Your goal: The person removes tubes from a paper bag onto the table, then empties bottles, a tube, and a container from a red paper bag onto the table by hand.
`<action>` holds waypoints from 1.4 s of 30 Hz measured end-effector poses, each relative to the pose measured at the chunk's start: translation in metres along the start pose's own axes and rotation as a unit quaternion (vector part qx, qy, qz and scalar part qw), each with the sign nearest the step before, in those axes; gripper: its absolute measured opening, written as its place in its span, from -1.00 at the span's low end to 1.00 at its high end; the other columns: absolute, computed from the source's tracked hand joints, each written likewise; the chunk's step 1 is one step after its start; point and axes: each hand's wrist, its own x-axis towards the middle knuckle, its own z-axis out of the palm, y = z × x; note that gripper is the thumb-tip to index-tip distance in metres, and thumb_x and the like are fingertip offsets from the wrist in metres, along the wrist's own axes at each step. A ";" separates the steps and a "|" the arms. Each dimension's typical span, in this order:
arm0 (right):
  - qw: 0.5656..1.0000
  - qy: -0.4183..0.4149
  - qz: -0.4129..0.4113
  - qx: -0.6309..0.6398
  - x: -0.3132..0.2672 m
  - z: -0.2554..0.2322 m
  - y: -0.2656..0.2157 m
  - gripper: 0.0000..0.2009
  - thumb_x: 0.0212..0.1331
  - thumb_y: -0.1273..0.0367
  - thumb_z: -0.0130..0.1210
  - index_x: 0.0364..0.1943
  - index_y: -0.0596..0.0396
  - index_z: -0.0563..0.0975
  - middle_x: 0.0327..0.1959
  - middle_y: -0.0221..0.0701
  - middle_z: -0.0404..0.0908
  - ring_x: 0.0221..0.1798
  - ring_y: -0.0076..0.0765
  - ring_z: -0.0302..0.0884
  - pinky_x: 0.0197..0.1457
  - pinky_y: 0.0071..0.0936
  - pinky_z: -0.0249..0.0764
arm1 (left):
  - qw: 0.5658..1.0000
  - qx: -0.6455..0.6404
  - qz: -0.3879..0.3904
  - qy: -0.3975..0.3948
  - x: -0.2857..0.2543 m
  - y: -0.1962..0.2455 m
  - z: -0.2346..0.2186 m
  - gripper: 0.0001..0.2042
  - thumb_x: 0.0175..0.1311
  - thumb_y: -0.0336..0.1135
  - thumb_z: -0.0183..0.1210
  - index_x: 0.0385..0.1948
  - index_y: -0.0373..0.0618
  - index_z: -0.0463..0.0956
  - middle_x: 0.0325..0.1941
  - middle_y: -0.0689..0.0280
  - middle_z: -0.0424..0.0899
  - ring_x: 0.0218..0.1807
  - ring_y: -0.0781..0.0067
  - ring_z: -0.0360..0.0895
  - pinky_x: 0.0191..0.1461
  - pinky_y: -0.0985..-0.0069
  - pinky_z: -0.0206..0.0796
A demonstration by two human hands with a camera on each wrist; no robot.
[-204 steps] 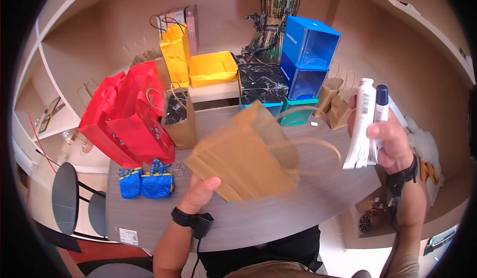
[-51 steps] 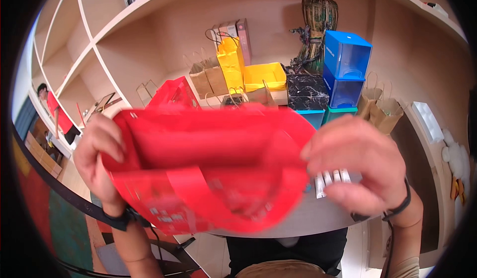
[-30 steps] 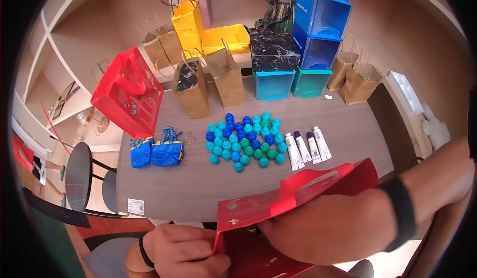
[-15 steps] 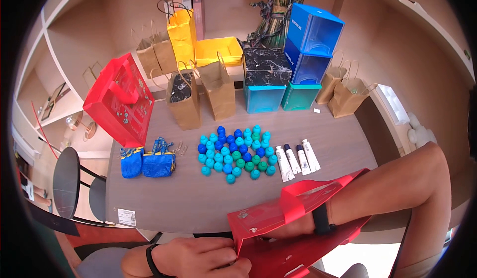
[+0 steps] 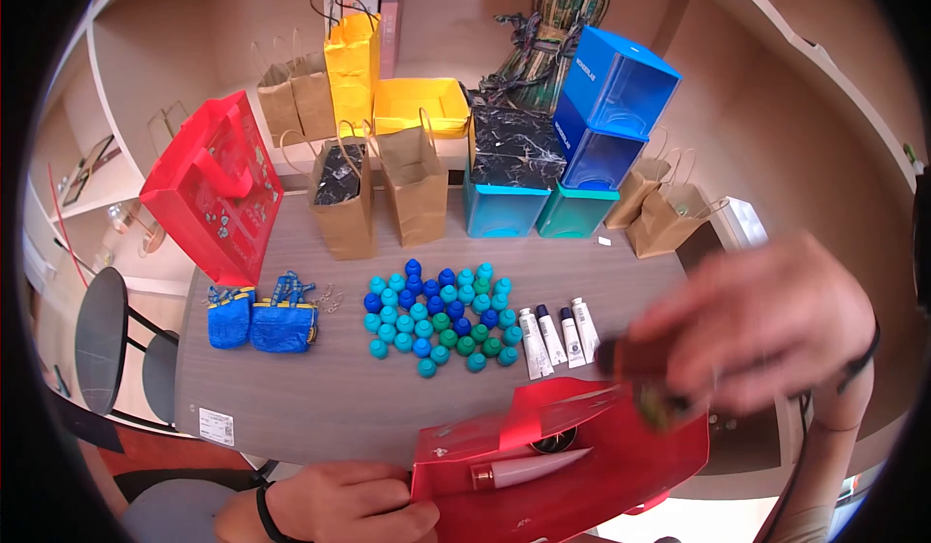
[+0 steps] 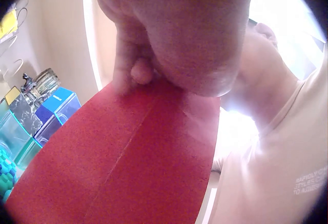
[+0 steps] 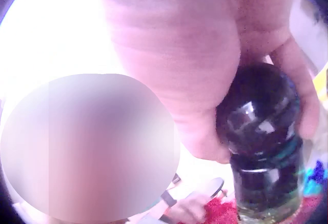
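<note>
Red gift bag (image 5: 572, 465) at near edge of surface (image 5: 320, 398), mouth open and facing up; left hand (image 5: 339, 504) pinching its left rim, fingers curled on the red panel (image 6: 128, 157); right hand (image 5: 766, 325) above the bag's right side, clamped on a small dark bottle (image 7: 261, 142) with rounded black cap, blurred in head view.

Inside the bag: one cream tube (image 5: 529, 467) lying flat, a dark round item beside it, identity not discernible; judged partly filled, bottle not yet inside, further items left outside.

On surface beyond the bag: four small tubes (image 5: 555, 336) side by side; cluster of blue and teal caps (image 5: 436, 315) just left of them; two small blue pouches (image 5: 262, 320) further left; white label (image 5: 215, 427) near front-left corner.

Further back: two brown paper bags (image 5: 383, 199) upright; second red bag (image 5: 208, 189) tilted at left; marbled black box (image 5: 509, 150) on teal boxes (image 5: 533, 211); blue boxes (image 5: 606, 107) stacked; brown bags (image 5: 659, 208) at right.

Room: shelving (image 5: 126, 78) behind, holding yellow bag (image 5: 349, 58), yellow tray (image 5: 417, 107), woven drum-like object (image 5: 567, 5); dark chair (image 5: 102, 339) at left.
</note>
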 end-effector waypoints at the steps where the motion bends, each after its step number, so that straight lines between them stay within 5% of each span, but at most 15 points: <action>1: 0.998 0.043 0.037 -0.017 0.001 -0.004 0.010 -0.81 0.05 0.47 0.32 -0.22 0.13 0.66 -0.04 -0.09 0.68 -0.11 -0.10 0.72 -0.06 -0.31 0.65 | 1.000 0.000 -0.013 0.006 0.000 0.001 0.001 -0.93 -0.13 -0.45 0.23 -0.58 -0.11 0.52 -0.31 0.25 0.54 -0.36 0.31 0.44 -0.38 0.42 0.46; 5: 0.977 0.066 0.197 -0.047 0.007 0.015 0.089 -0.69 0.05 0.53 0.26 -0.09 0.07 0.53 -0.20 -0.30 0.70 -0.12 -0.12 0.67 -0.03 -0.33 0.54 | 1.000 0.007 -0.004 0.005 0.003 0.004 0.002 -0.93 -0.13 -0.43 0.22 -0.58 -0.11 0.53 -0.31 0.24 0.55 -0.36 0.31 0.44 -0.40 0.42 0.45; 12: 0.977 -0.016 0.206 -0.052 0.029 0.104 0.237 -0.69 0.15 0.38 0.22 -0.02 -0.01 0.46 -0.20 -0.19 0.64 -0.10 0.05 0.60 -0.09 -0.16 0.48 | 1.000 -0.002 -0.028 -0.009 0.007 0.007 -0.002 -0.92 -0.14 -0.40 0.20 -0.55 -0.13 0.54 -0.32 0.22 0.56 -0.40 0.33 0.44 -0.43 0.44 0.41; 19: 0.979 -0.054 0.195 0.040 0.037 0.129 0.274 -0.56 0.10 0.37 0.31 0.08 0.01 0.44 -0.13 -0.23 0.65 -0.07 -0.04 0.63 0.00 -0.21 0.50 | 0.999 -0.003 -0.037 -0.019 0.007 0.003 -0.003 -0.90 -0.11 -0.39 0.18 -0.52 -0.15 0.55 -0.32 0.23 0.56 -0.43 0.35 0.43 -0.41 0.44 0.39; 27: 0.985 -0.034 0.153 -0.071 0.025 0.125 0.265 -0.40 0.00 0.36 0.37 0.18 0.08 0.41 0.12 -0.17 0.53 0.18 0.02 0.48 0.25 -0.18 0.42 | 0.999 0.005 -0.047 -0.002 0.006 0.004 0.001 -0.91 -0.09 -0.41 0.18 -0.51 -0.15 0.54 -0.31 0.22 0.55 -0.39 0.33 0.41 -0.40 0.43 0.39; 31: 0.986 0.073 0.082 -0.125 0.016 0.092 0.232 -0.39 0.02 0.34 0.38 0.21 0.08 0.42 0.16 -0.20 0.49 0.18 -0.05 0.48 0.30 -0.24 0.41 | 0.999 0.012 -0.039 0.002 0.007 0.005 0.001 -0.91 -0.12 -0.43 0.19 -0.53 -0.16 0.53 -0.31 0.21 0.54 -0.40 0.31 0.42 -0.41 0.41 0.39; 35: 0.984 0.147 0.098 0.039 0.022 0.028 0.082 -0.74 0.14 0.49 0.29 -0.08 0.15 0.57 -0.18 -0.35 0.62 -0.16 -0.45 0.65 -0.11 -0.51 0.57 | 0.999 0.007 -0.045 -0.005 0.016 0.006 0.001 -0.92 -0.14 -0.44 0.20 -0.55 -0.17 0.52 -0.33 0.21 0.54 -0.42 0.32 0.41 -0.43 0.41 0.39; 36: 0.991 0.117 0.066 0.029 0.020 0.021 0.044 -0.77 0.15 0.47 0.25 -0.10 0.12 0.59 -0.17 -0.29 0.64 -0.18 -0.39 0.67 -0.16 -0.51 0.58 | 0.999 0.018 -0.038 0.010 0.021 0.005 0.003 -0.92 -0.14 -0.44 0.20 -0.56 -0.16 0.51 -0.33 0.21 0.53 -0.43 0.34 0.41 -0.44 0.44 0.38; 38: 0.983 0.051 -0.177 0.002 0.014 0.037 0.014 -0.76 0.10 0.48 0.23 -0.13 0.21 0.58 -0.23 -0.30 0.66 -0.29 -0.31 0.65 -0.19 -0.49 0.58 | 0.999 0.027 -0.027 0.027 0.031 0.005 0.005 -0.92 -0.14 -0.43 0.20 -0.57 -0.16 0.51 -0.34 0.22 0.53 -0.44 0.37 0.40 -0.46 0.46 0.36; 40: 0.980 -0.195 -0.034 -0.008 0.036 0.034 -0.046 -0.74 0.12 0.51 0.07 -0.09 0.28 0.56 -0.24 -0.24 0.64 -0.20 -0.23 0.67 -0.11 -0.48 0.60 | 1.000 0.016 0.002 0.013 0.039 0.008 0.006 -0.92 -0.13 -0.41 0.20 -0.58 -0.13 0.50 -0.34 0.23 0.53 -0.45 0.42 0.39 -0.48 0.50 0.33; 42: 0.960 -0.259 -0.039 -0.097 0.040 0.068 -0.048 -0.75 0.13 0.50 0.05 -0.10 0.27 0.55 -0.22 -0.24 0.62 -0.16 -0.24 0.66 -0.08 -0.46 0.59 | 1.000 0.017 0.023 0.012 0.045 0.013 0.008 -0.92 -0.12 -0.39 0.19 -0.57 -0.11 0.49 -0.33 0.25 0.52 -0.45 0.43 0.38 -0.48 0.51 0.32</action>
